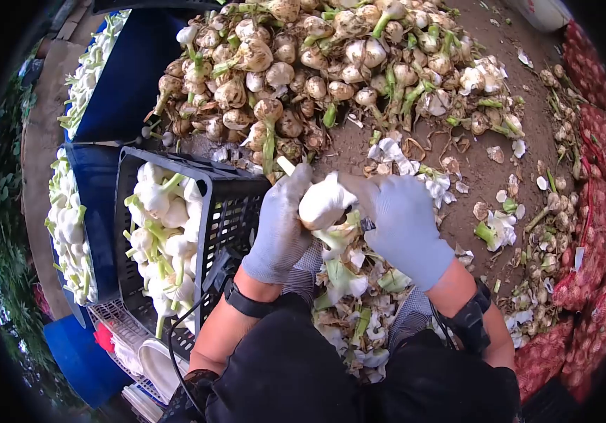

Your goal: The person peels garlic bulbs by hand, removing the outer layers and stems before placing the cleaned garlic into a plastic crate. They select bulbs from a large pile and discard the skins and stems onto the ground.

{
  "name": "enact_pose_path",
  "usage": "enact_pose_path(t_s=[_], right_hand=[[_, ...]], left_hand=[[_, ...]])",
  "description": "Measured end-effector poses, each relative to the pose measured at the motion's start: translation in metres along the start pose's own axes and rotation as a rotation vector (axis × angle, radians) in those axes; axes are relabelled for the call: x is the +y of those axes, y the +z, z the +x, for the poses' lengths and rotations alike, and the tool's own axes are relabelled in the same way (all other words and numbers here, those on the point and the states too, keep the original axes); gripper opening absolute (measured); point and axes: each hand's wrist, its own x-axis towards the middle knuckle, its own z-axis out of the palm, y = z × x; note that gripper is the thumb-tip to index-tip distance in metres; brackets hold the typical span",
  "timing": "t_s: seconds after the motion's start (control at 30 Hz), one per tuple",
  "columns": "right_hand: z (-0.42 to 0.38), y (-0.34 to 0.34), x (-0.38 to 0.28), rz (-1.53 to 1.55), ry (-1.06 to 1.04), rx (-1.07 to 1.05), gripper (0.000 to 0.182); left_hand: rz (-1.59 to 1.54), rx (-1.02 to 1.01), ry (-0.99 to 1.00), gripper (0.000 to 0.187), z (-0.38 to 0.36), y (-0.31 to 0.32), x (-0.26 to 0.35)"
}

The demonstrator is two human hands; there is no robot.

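Both my hands wear grey gloves and meet at the centre of the view. My left hand (282,222) grips a white peeled garlic bulb (323,203) by its stem side. My right hand (405,222) presses against the same bulb from the right, and something small and dark, perhaps a blade, shows under its fingers. Below the bulb, a heap of peelings and cut green stems (349,296) lies on my lap. A large pile of unpeeled, dirty garlic with green stalks (317,67) covers the ground just beyond my hands.
A black slatted crate (229,211) of cleaned white garlic stands at my left. Further left are blue crates (99,204) with more cleaned bulbs. Red mesh sacks (599,233) line the right edge. Loose skins litter the dirt (486,176).
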Motion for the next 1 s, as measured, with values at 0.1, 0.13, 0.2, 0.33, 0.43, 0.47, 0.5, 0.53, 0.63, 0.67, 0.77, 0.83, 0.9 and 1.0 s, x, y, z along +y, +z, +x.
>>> enact_pose_path(t_s=[0.1, 0.13, 0.2, 0.33, 0.43, 0.47, 0.5, 0.53, 0.63, 0.67, 0.77, 0.83, 0.9, 1.0], right_hand=[[-0.003, 0.006, 0.000, 0.176, -0.045, 0.100, 0.029], [-0.010, 0.001, -0.001, 0.185, -0.054, 0.095, 0.029], [-0.026, -0.011, -0.005, 0.720, -0.009, -0.437, 0.037], [-0.029, -0.028, -0.019, 1.262, -0.119, -0.572, 0.056], [-0.013, -0.004, 0.000, 0.330, 0.050, -0.119, 0.061], [-0.007, -0.006, -0.001, 0.327, 0.053, -0.118, 0.061], [-0.001, -0.009, -0.006, 0.853, 0.213, -0.099, 0.054], [0.003, -0.010, -0.011, 1.377, 0.375, -0.069, 0.049], [0.009, 0.006, -0.013, 0.957, 0.347, 0.039, 0.041], [0.012, 0.005, -0.015, 0.525, 0.264, 0.067, 0.044], [0.021, -0.005, -0.023, 0.197, 0.231, 0.049, 0.038], [0.024, -0.006, -0.022, 0.049, 0.241, 0.008, 0.036], [0.029, 0.005, -0.011, 0.047, 0.146, 0.223, 0.013], [0.025, 0.024, 0.019, 0.362, 0.432, 0.248, 0.010]], left_hand=[[0.086, 0.076, -0.144, 0.032, -0.009, -0.007, -0.002], [-0.098, 0.063, -0.013, 0.045, -0.009, -0.014, -0.001], [-0.245, 0.147, -0.070, 0.048, -0.005, -0.023, -0.006], [-0.073, 0.070, 0.077, 0.033, 0.004, -0.024, 0.007], [-0.290, 0.041, -0.048, 0.024, 0.007, -0.018, 0.015], [-0.760, 0.087, -0.192, 0.029, 0.007, -0.013, 0.019], [-1.017, 0.097, -0.242, 0.038, 0.008, -0.011, 0.019], [-0.969, 0.084, -0.249, 0.044, 0.008, -0.010, 0.025], [-0.679, 0.074, -0.235, 0.060, -0.003, -0.004, 0.009], [-0.668, 0.106, -0.194, 0.057, -0.003, 0.001, 0.015], [-0.555, 0.198, -0.186, 0.048, -0.003, 0.005, 0.017], [-0.084, 0.151, 0.054, 0.036, -0.003, -0.002, 0.005], [-0.315, 0.099, 0.037, 0.035, -0.004, -0.008, 0.014], [-0.576, 0.065, -0.007, 0.037, -0.004, -0.028, 0.029]])
